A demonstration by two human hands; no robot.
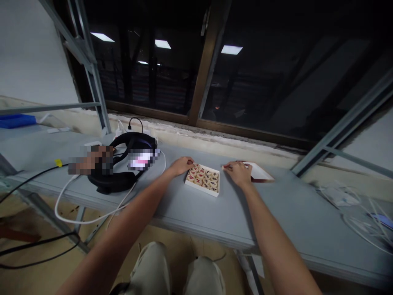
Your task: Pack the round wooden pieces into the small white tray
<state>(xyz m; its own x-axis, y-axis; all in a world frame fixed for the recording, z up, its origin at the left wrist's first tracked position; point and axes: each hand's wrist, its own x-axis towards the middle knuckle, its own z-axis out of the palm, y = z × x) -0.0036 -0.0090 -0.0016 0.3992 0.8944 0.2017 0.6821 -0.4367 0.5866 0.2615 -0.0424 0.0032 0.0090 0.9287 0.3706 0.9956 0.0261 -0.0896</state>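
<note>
At the middle of a grey worktop (181,205), the person's left hand (182,166) has its fingers bent against the far left corner of a white box; whether it grips anything cannot be told. Just right of the box, the right hand (238,172) pinches a small pale xiangqi piece (224,168) between thumb and fingers.

Between the hands, the open white box (201,189) lies flat, holding rows of round xiangqi pieces (199,180), red characters to the left, dark ones to the right. Behind the right hand, which hides its left end, is a shallow lid (260,172) with a white inside.

Farther left, beyond the left forearm, sits a black headset (114,182), partly pixelated, with a white cable (61,211) looping over the near edge. A blue tray (16,121) stands at far left; tangled white cables (353,200) lie at right. Behind everything is a dark window (276,82).
</note>
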